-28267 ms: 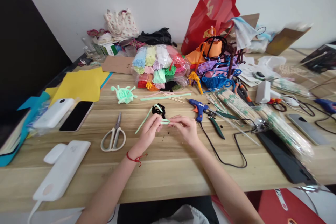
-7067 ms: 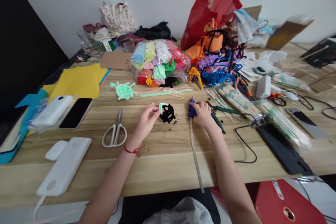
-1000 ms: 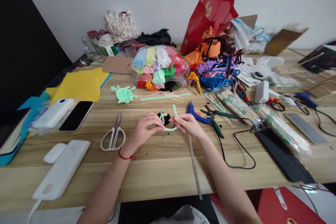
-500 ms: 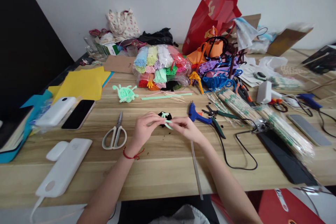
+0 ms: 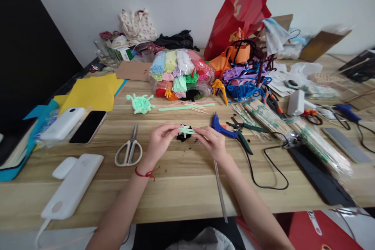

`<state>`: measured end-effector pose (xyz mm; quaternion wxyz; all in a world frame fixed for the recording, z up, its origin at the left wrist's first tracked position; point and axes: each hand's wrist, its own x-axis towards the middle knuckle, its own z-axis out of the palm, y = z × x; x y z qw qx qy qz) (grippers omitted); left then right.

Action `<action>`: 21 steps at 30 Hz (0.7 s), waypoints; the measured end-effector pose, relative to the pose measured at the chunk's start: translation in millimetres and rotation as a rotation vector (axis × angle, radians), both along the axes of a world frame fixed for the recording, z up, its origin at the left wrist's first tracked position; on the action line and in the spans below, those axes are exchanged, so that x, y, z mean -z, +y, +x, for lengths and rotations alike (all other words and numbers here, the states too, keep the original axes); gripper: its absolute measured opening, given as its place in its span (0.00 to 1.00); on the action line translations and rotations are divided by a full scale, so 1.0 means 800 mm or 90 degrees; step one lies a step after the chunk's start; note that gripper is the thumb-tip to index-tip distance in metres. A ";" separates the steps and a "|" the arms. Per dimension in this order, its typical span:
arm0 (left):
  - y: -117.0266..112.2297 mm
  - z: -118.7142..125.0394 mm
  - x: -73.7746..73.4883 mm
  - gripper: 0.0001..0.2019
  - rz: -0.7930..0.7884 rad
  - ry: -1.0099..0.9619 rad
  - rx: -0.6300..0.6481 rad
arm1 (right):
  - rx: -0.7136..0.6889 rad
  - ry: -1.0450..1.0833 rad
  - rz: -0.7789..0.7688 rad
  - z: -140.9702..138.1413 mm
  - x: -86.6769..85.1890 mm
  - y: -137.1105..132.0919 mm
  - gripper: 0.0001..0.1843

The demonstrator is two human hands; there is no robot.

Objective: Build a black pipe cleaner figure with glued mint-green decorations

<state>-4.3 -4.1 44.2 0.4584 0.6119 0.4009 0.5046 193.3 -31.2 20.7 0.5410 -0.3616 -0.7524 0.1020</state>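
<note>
Both hands meet over the middle of the wooden table (image 5: pixel 181 187). My left hand (image 5: pixel 159 140) pinches one end of a folded mint-green pipe cleaner (image 5: pixel 187 130). My right hand (image 5: pixel 212 142) pinches its other end. Just behind the green piece lies a small black pipe-cleaner shape (image 5: pixel 183 137), partly hidden by my fingers. A red string circles my left wrist. The blue glue gun (image 5: pixel 220 125) lies just right of my right hand, and a clear glue stick (image 5: pixel 220 191) runs from under that hand toward the near edge.
White-handled scissors (image 5: pixel 129 150) lie left of my hands. A green pipe-cleaner figure (image 5: pixel 140 104) and a bag of coloured pipe cleaners (image 5: pixel 180 74) sit behind. Pliers (image 5: pixel 244 137), skewer bundles (image 5: pixel 293 129), a black cable (image 5: pixel 266 164), phones and power banks (image 5: pixel 73 187) crowd the sides.
Over the last second my hands closed together and folded the curved green pipe cleaner into a flat, short bundle held level in front of the black shape.
</note>
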 end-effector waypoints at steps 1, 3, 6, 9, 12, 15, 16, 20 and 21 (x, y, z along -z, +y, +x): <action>0.001 -0.002 -0.001 0.07 -0.017 0.010 0.028 | -0.004 -0.003 0.003 0.002 0.000 0.000 0.15; 0.004 -0.007 -0.002 0.08 -0.046 0.024 0.070 | -0.007 0.007 -0.003 0.003 -0.002 0.001 0.12; 0.007 -0.012 -0.002 0.11 -0.066 0.023 0.092 | 0.000 0.051 -0.031 0.003 -0.006 0.002 0.09; 0.007 -0.013 -0.001 0.17 -0.101 -0.046 0.132 | 0.020 0.105 -0.076 -0.001 -0.008 0.002 0.06; 0.006 -0.012 0.002 0.18 -0.145 -0.121 0.169 | 0.044 0.144 -0.137 -0.004 -0.009 0.000 0.06; 0.003 -0.010 0.001 0.19 -0.146 -0.084 0.200 | 0.035 0.162 -0.185 -0.006 -0.010 -0.002 0.07; 0.002 -0.010 0.000 0.19 -0.139 -0.056 0.208 | 0.023 0.166 -0.197 -0.006 -0.010 -0.002 0.08; -0.003 -0.009 -0.006 0.18 -0.103 0.035 0.198 | -0.026 0.183 -0.235 -0.007 -0.012 -0.003 0.10; -0.004 -0.008 -0.007 0.18 -0.094 0.043 0.190 | -0.034 0.185 -0.243 -0.007 -0.012 -0.003 0.10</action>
